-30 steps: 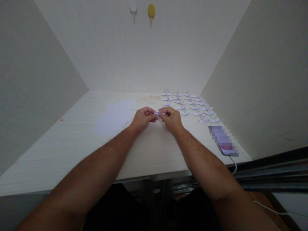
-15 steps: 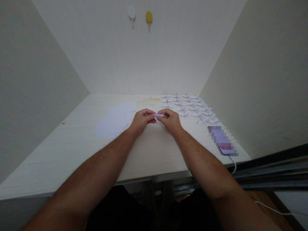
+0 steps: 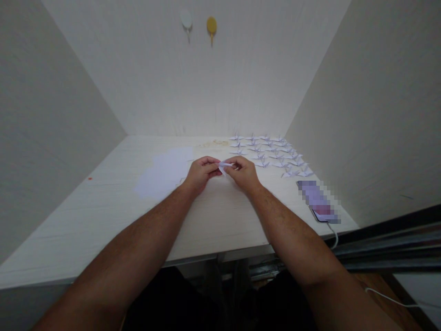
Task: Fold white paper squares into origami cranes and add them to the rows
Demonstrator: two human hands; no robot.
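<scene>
My left hand [image 3: 200,173] and my right hand [image 3: 243,172] meet over the middle of the pale desk [image 3: 103,220]. Both pinch a small folded piece of pale lilac paper [image 3: 224,165] held between their fingertips, just above the desk surface. The fingers of both hands are curled closed around it. Left of my hands lies a stack of flat lilac paper sheets [image 3: 164,171]. Several finished paper cranes [image 3: 272,154] stand in rows at the back right of the desk.
A phone [image 3: 319,201] lies near the desk's right edge with a white cable [image 3: 336,239] running off the front. Walls close in the desk on the left, back and right. Two hooks, white [image 3: 186,20] and yellow [image 3: 211,25], hang on the back wall.
The paper piece between my fingertips has been pulled out a little and shows more. My hands stay in the same place; the view has tilted slightly.
</scene>
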